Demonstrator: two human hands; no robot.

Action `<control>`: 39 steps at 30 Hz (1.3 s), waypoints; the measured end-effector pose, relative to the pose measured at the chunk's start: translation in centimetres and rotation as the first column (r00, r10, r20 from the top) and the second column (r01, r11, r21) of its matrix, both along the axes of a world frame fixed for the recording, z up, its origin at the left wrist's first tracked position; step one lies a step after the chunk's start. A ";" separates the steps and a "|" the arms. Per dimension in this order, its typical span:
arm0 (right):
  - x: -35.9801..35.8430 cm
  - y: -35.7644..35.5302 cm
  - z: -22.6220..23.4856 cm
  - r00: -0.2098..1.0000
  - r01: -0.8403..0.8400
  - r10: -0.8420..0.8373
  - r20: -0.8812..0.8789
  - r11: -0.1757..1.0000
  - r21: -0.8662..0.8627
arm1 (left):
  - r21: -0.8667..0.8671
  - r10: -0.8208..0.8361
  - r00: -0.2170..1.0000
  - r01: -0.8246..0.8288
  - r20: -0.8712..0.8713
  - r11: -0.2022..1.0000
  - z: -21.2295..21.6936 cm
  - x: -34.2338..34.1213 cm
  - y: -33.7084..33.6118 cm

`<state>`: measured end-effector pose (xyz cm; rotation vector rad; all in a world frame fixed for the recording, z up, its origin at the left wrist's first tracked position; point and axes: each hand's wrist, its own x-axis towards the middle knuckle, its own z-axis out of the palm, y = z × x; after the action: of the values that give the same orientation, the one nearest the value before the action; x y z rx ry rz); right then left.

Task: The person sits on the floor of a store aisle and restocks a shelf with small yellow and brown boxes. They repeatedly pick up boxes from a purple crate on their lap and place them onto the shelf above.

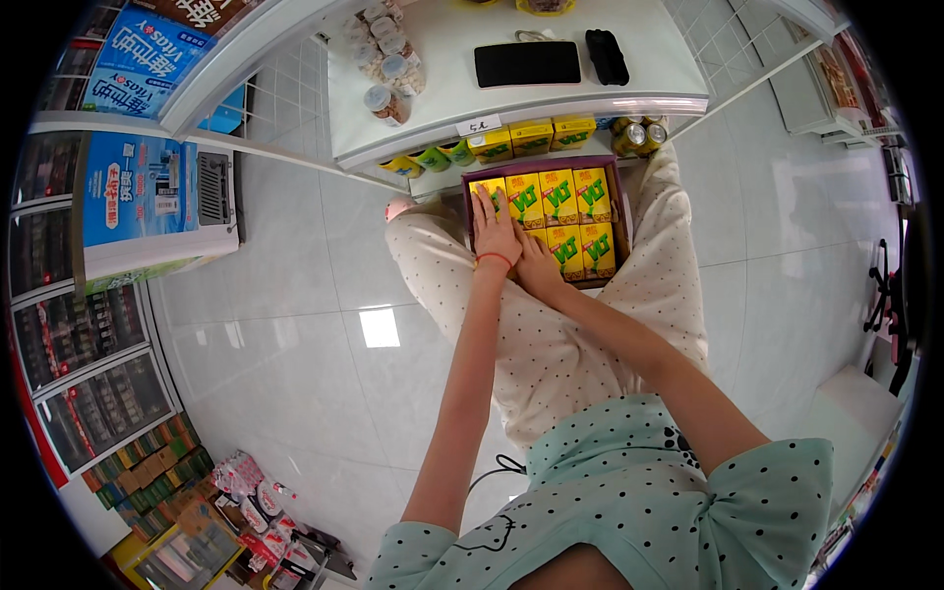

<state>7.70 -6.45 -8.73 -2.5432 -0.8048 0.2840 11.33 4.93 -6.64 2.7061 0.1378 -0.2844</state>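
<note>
An open purple cardboard box (619, 202) sits between my legs, against the shelf. Yellow drink cartons (558, 197) with green lettering stand in it in two rows, tops level. My left hand (497, 234), with a red band at the wrist, lies over the box's left side. Its fingers are stretched out and rest on the far left carton. Close beside it, my right hand (539, 267) reaches over the near left part of the box, touching the left hand. Its fingers look extended but are partly covered. The carton beneath both hands is mostly hidden.
On the white shelf (442, 118) lie a black flat device (528, 64), a black case (607, 57) and several clear jars (385, 103). Below it stand more yellow cartons (531, 136) and cans (639, 136). A blue-and-white carton box (138, 197) stands left on the tiled floor (265, 265).
</note>
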 end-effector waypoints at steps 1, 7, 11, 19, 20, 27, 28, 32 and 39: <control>-0.2 0.0 -0.2 0.998 -0.003 0.005 0.055 1.000 -0.028 | 0.020 -0.001 1.000 0.001 -0.014 1.000 -0.2 0.0 -0.1; -0.4 -0.4 0.0 0.993 -0.006 0.021 0.116 0.991 -0.133 | 0.088 -0.009 0.995 0.018 -0.096 0.996 -0.8 0.5 -0.4; -0.1 -0.2 0.9 0.999 -0.025 0.032 0.025 0.969 -0.246 | 0.091 -0.011 0.975 0.032 -0.220 0.995 -1.7 0.9 -0.1; -0.2 -0.9 0.1 0.994 0.050 -0.026 0.107 0.971 -0.232 | 0.047 0.001 0.953 0.014 -0.303 0.999 -1.7 1.4 -0.6; -0.3 -1.0 0.0 0.995 0.044 -0.023 0.093 0.971 -0.234 | 0.040 0.002 0.948 0.011 -0.319 0.999 -1.7 1.5 -0.6; 0.3 -1.5 0.8 0.996 -0.078 0.059 -0.066 0.941 -0.330 | -0.037 0.021 0.935 -0.036 -0.353 0.999 -2.2 1.7 -0.1; 0.3 -1.6 0.8 0.995 -0.078 0.054 -0.085 0.947 -0.311 | -0.044 0.019 0.930 -0.038 -0.366 0.998 -2.0 1.9 -0.1; 0.6 -2.0 1.0 0.987 -0.107 0.067 -0.149 0.953 -0.283 | -0.095 0.000 0.925 -0.038 -0.380 0.995 -1.6 2.0 0.5; 1.2 -2.6 1.1 0.979 -0.145 0.097 -0.179 0.950 -0.278 | 0.103 0.057 0.917 -0.017 -0.395 0.995 -2.8 -2.5 -1.2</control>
<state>8.88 -9.09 -7.62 -2.6961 -0.9143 0.6882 8.88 3.77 -9.40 2.7015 0.3273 -0.8360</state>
